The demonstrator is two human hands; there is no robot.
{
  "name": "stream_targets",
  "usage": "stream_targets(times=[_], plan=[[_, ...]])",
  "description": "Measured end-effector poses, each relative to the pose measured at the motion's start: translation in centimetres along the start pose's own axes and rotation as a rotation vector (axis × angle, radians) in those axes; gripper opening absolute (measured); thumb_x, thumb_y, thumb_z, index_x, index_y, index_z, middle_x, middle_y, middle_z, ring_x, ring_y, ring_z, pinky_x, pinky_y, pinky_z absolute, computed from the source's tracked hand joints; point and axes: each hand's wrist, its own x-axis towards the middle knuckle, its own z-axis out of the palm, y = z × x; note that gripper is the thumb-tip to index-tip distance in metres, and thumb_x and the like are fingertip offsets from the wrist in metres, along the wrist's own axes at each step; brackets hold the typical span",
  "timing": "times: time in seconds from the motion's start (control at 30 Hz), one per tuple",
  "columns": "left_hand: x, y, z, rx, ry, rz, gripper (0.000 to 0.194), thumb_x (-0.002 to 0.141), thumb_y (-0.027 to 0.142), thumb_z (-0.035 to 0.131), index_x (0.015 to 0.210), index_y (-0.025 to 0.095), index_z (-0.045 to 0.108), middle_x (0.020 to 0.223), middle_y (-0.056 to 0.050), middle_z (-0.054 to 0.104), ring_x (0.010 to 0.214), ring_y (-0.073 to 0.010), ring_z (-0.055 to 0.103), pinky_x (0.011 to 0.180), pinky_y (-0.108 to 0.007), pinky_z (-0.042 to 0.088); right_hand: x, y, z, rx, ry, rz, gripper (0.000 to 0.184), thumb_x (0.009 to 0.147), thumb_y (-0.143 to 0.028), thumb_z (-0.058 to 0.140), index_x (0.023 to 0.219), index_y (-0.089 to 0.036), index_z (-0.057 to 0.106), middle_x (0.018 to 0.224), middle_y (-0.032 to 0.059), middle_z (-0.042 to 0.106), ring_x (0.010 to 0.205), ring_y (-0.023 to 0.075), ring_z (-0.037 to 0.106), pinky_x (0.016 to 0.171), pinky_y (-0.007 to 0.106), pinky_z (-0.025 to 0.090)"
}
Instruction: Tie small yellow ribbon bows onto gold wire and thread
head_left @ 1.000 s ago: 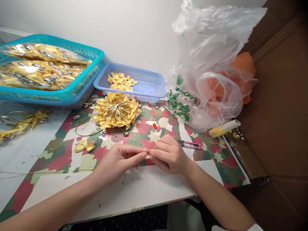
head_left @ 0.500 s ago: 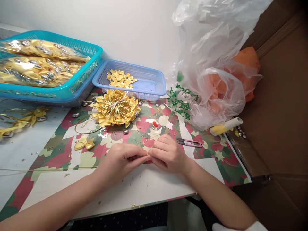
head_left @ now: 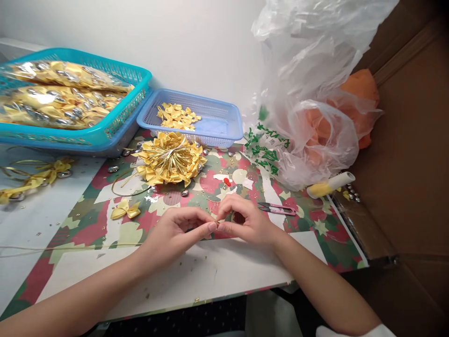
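Observation:
My left hand point(head_left: 182, 229) and my right hand point(head_left: 245, 220) meet above the front of the table, thumbs and forefingers pinched tip to tip. A tiny brownish-gold bit shows between the fingertips, too small to name. A thin gold cord point(head_left: 87, 246) runs in from the left and disappears behind my left forearm; whether it reaches the fingers is hidden. Left of my hands lies one yellow ribbon bow point(head_left: 125, 209). Beyond them sits a round bundle of yellow bows point(head_left: 170, 159) with gold cords gathered at its centre. Pink-handled thread snips point(head_left: 277, 208) rest just past my right hand.
A turquoise basket point(head_left: 105, 124) with bagged bows and silver bells stands back left. Beside it is a blue basket point(head_left: 224, 135) with loose bows. At right are a crumpled plastic bag point(head_left: 301, 154), a white-and-yellow tube point(head_left: 329, 185) and a cardboard wall point(head_left: 414, 164). Silver bells are scattered about.
My right hand's fingers have lifted and arched, opening a gap behind its pinch. Both hands stay together at nearly the same place, and the view has shifted slightly.

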Motion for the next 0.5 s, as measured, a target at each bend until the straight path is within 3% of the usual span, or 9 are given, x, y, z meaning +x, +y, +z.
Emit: stream_targets(times=[0.37, 0.5], plan=[[-0.25, -0.38, 0.47, 0.023, 0.107, -0.069, 0.011, 0.078, 0.027, 0.073, 0.07, 0.021, 0.076, 0.063, 0.001, 0.075, 0.056, -0.0106, 0.066, 0.05, -0.014, 0.048, -0.02, 0.12, 0.44, 0.031, -0.001, 0.045, 0.018, 0.09, -0.031, 0.065, 0.077, -0.02, 0.06, 0.079, 0.0014, 0.058, 0.075, 0.0148, 0.054, 0.065, 0.027, 0.044], [-0.25, -0.9, 0.64, -0.081, 0.129, -0.046, 0.012, 0.079, 0.027, 0.074, 0.091, 0.022, 0.072, 0.068, 0.001, 0.076, 0.061, -0.0126, 0.069, 0.055, -0.017, 0.053, -0.08, 0.06, 0.66, 0.02, 0.018, 0.036, 0.014, 0.089, -0.024, 0.065, 0.078, -0.02, 0.059, 0.079, 0.0004, 0.057, 0.077, 0.0146, 0.055, 0.071, 0.028, 0.045]])
